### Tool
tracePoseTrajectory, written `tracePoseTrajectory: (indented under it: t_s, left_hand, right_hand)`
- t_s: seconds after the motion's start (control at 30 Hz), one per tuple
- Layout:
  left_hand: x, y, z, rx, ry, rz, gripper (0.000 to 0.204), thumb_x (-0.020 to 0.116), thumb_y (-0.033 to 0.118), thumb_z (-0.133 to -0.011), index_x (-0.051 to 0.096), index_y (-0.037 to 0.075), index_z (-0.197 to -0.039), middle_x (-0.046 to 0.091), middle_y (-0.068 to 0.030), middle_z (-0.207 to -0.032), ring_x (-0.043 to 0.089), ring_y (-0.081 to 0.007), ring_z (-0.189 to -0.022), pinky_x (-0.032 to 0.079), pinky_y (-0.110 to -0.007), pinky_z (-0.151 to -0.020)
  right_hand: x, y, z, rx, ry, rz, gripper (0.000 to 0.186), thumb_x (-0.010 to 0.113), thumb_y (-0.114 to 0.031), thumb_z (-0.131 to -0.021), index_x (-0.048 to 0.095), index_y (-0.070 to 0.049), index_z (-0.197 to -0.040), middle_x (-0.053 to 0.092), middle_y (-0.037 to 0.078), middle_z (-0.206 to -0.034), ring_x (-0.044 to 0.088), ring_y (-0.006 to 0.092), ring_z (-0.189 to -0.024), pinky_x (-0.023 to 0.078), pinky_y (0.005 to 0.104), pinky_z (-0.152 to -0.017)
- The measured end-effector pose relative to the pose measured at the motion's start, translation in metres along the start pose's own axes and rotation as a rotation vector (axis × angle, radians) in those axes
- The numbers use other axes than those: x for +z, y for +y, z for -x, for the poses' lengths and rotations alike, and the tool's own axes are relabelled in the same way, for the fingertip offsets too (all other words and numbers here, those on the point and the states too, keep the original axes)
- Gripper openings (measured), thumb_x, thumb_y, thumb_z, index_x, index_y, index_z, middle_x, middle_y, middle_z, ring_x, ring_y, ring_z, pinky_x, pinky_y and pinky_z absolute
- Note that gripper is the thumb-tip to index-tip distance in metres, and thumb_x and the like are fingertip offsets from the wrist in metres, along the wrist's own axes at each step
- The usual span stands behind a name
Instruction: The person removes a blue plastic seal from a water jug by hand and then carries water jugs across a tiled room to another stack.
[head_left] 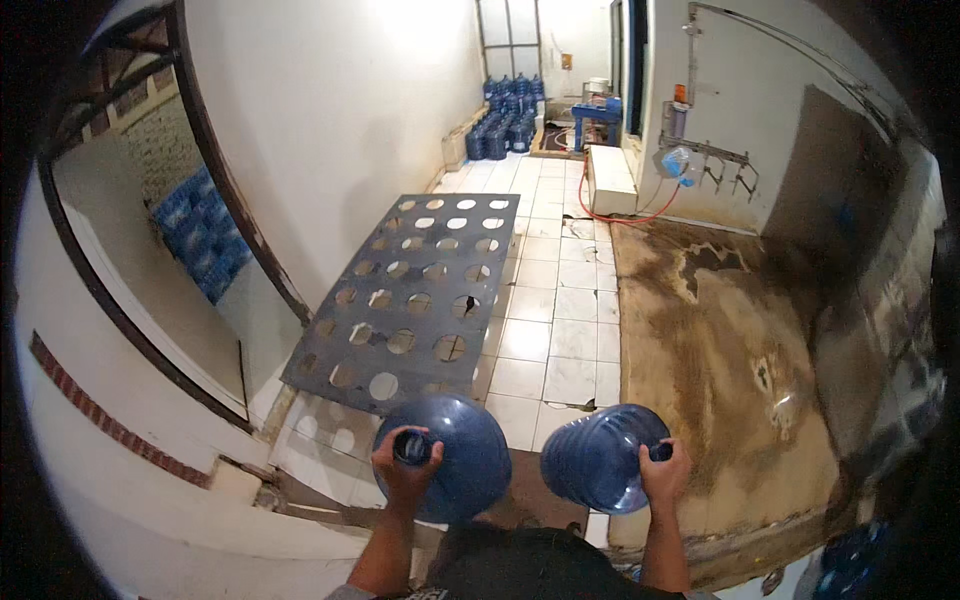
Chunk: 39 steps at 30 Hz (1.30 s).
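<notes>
1 jug (475, 450) is gripped in the left hand (405, 475), another jug (595, 460) in the right hand (665, 475); gray panel (428, 325) beyond, left.

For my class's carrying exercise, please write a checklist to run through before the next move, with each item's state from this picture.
1. Left hand has a grip on the left bottle's neck: ok, fingers curl round it.
2. Right hand has a grip on the right bottle's neck: ok.
3. Left bottle apart from the holed panel: cannot tell, they overlap in this view.
4. Floor tiles whole: not ok, dark broken gaps show beside the brown floor.
5. Red hose away from the bottles: ok, it curves far ahead near the white step.
</notes>
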<state>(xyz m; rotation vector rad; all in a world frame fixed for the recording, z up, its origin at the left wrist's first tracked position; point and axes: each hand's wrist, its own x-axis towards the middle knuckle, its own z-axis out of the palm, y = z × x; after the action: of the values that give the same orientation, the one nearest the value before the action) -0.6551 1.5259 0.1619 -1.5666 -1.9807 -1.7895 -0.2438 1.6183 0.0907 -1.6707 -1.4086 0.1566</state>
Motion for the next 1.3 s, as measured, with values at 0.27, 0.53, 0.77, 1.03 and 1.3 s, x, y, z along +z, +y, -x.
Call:
tracePoseTrajectory:
  t_s: [0.27, 0.53, 0.77, 1.03, 1.3]
  left_hand:
    - [0.158, -0.116, -0.190, -0.003, 0.206, -0.001, 0.031, 0.082, 0.020, -0.067, 0.067, 0.008, -0.091, 0.070, -0.0061, -0.086, 0.068, -0.0204, -0.078, 0.054, -0.034, -0.075]
    - [0.359, -0.215, -0.412, -0.007, 0.135, 0.033, 0.030, 0.081, 0.020, -0.068, 0.067, 0.007, -0.091, 0.071, -0.0081, -0.084, 0.070, -0.0219, -0.076, 0.055, -0.034, -0.072]
    - [0.556, -0.274, -0.599, 0.125, -0.047, 0.041, 0.032, 0.083, 0.022, -0.069, 0.068, 0.006, -0.092, 0.072, -0.0063, -0.083, 0.070, -0.0198, -0.075, 0.056, -0.033, -0.072]
    - [0.772, -0.333, -0.786, -0.027, -0.129, 0.087, 0.034, 0.085, 0.018, -0.069, 0.068, 0.003, -0.095, 0.074, -0.0081, -0.087, 0.072, -0.0179, -0.079, 0.056, -0.030, -0.075]
    - [0.927, -0.377, -0.963, 0.006, 0.013, -0.026, 0.036, 0.086, 0.020, -0.067, 0.067, 0.007, -0.094, 0.072, -0.0090, -0.085, 0.071, -0.0203, -0.075, 0.056, -0.032, -0.071]
  right_hand:
    - [0.194, -0.060, -0.245, -0.053, -0.072, 0.038, 0.037, 0.082, -0.021, -0.067, 0.062, -0.004, -0.093, 0.064, 0.019, -0.086, 0.063, 0.0389, -0.085, 0.049, 0.0451, -0.077]
    - [0.367, -0.071, -0.448, 0.048, 0.060, 0.080, 0.036, 0.082, -0.022, -0.068, 0.062, -0.004, -0.092, 0.064, 0.017, -0.089, 0.062, 0.0388, -0.087, 0.048, 0.0454, -0.079]
    - [0.493, -0.056, -0.623, 0.115, 0.173, 0.050, 0.035, 0.081, -0.018, -0.069, 0.060, -0.004, -0.093, 0.062, 0.016, -0.086, 0.061, 0.0371, -0.084, 0.047, 0.0442, -0.077]
    - [0.687, -0.039, -0.869, 0.011, 0.109, 0.064, 0.034, 0.079, -0.016, -0.068, 0.059, -0.004, -0.093, 0.062, 0.019, -0.088, 0.062, 0.0409, -0.086, 0.048, 0.0466, -0.078]
    - [0.885, -0.080, -1.136, -0.101, -0.042, 0.058, 0.032, 0.079, -0.013, -0.067, 0.057, -0.002, -0.088, 0.061, 0.019, -0.084, 0.061, 0.0412, -0.083, 0.048, 0.0459, -0.076]
